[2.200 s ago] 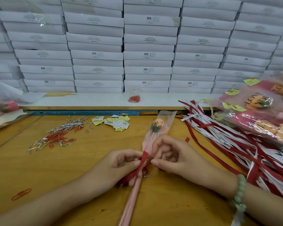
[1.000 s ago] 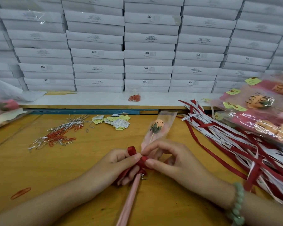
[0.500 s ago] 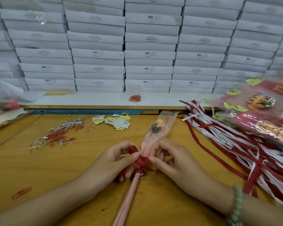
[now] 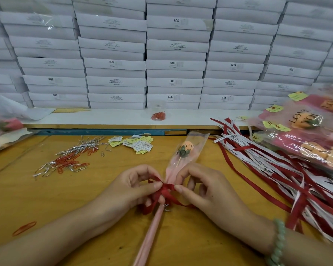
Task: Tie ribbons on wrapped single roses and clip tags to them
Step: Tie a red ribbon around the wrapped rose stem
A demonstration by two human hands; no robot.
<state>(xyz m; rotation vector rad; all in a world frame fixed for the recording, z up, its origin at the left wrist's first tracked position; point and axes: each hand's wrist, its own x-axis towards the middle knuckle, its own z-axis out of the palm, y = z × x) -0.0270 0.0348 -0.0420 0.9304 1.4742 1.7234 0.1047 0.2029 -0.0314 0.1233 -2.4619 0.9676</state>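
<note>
Ribbon [image 4: 166,188] is half tied around the rose [image 4: 184,150] lying mid-desk [image 4: 46,198], left hand [image 4: 131,189] and right hand [image 4: 204,187] each pinching a loop in a narrow grip; the bow looks unfinished. Finished roses [image 4: 306,135] crowd right of it, tags [image 4: 136,144] and clips [image 4: 69,160] lie to its left, and the room nearer the person is open.

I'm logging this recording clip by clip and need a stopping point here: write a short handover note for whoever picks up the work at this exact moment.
Left hand: pinching a loop of the red ribbon.
Right hand: pinching the ribbon's other side at the knot.
Wrapped rose: flat on the table between the hands, bloom pointing away.
Done: ribbon wound round the stem, bow half formed.
Left: pull the bow tight, then clip on a tag.
Supplies: tags and paper clips far left of the rose; spare ribbons and finished roses to the right.
</note>
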